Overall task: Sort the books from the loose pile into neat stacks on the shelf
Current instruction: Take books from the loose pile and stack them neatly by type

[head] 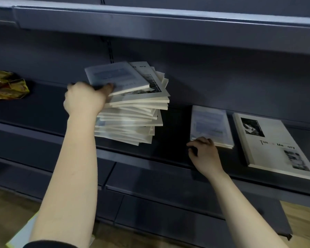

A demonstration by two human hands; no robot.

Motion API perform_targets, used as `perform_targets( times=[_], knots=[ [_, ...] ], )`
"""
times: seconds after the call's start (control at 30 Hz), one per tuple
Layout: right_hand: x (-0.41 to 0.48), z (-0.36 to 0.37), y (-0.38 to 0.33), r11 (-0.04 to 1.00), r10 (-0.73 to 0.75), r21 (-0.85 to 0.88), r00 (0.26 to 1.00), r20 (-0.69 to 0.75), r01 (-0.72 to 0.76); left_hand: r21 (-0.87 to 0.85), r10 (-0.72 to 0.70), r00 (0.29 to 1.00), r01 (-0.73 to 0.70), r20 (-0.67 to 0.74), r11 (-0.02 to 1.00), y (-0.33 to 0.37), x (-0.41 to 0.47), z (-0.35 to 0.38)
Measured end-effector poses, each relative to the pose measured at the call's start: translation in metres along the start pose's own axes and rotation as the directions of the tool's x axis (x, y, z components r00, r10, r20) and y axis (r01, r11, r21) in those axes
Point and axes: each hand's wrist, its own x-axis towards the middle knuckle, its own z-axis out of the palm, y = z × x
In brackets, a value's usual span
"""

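Note:
A loose, fanned pile of white books (132,115) sits in the middle of the dark grey shelf (168,151). My left hand (84,99) grips the near left corner of the pile's top book (115,77), thumb on its cover. To the right lies a low neat stack of pale-blue-covered books (211,124). My right hand (204,154) rests at that stack's near left corner, fingers curled against its edge and holding nothing. Farther right, a larger white book with a black photo (274,145) lies flat.
A crumpled gold wrapper (5,85) lies at the shelf's far left. An upper shelf (150,20) overhangs close above the pile. Lower shelves (168,203) jut out below, over a wooden floor (302,221).

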Motion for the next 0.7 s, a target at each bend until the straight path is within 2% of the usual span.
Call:
perform_targets(
  times=[0.1,0.33,0.47,0.53,0.6,0.7],
  knots=[
    [-0.001,0.0,0.0,1.0,-0.007,0.002,1.0,-0.012,0.007,-0.076,0.009,0.999,-0.006,0.031,0.997,0.002,-0.001,-0.003],
    [-0.005,-0.004,0.002,0.999,-0.021,0.035,1.0,0.013,0.02,-0.114,0.214,0.955,-0.241,-0.207,0.964,0.019,-0.017,-0.004],
    [-0.008,-0.009,0.006,0.998,-0.022,0.063,0.998,0.055,0.018,-0.304,0.201,0.954,-0.263,-0.22,0.916,0.041,-0.044,-0.008],
    [-0.009,-0.012,0.01,0.997,-0.025,0.08,0.996,0.083,0.018,-0.482,0.213,0.966,-0.259,-0.149,0.837,0.046,-0.053,-0.003],
    [-0.011,-0.016,0.015,0.99,-0.022,0.14,0.996,0.081,0.011,-0.698,0.235,0.972,-0.184,-0.023,0.692,0.051,-0.064,0.005],
    [-0.014,-0.029,0.02,0.945,0.032,0.326,0.999,0.019,-0.036,-0.85,0.292,0.947,-0.044,0.132,0.525,0.061,-0.087,0.024]
  ],
)
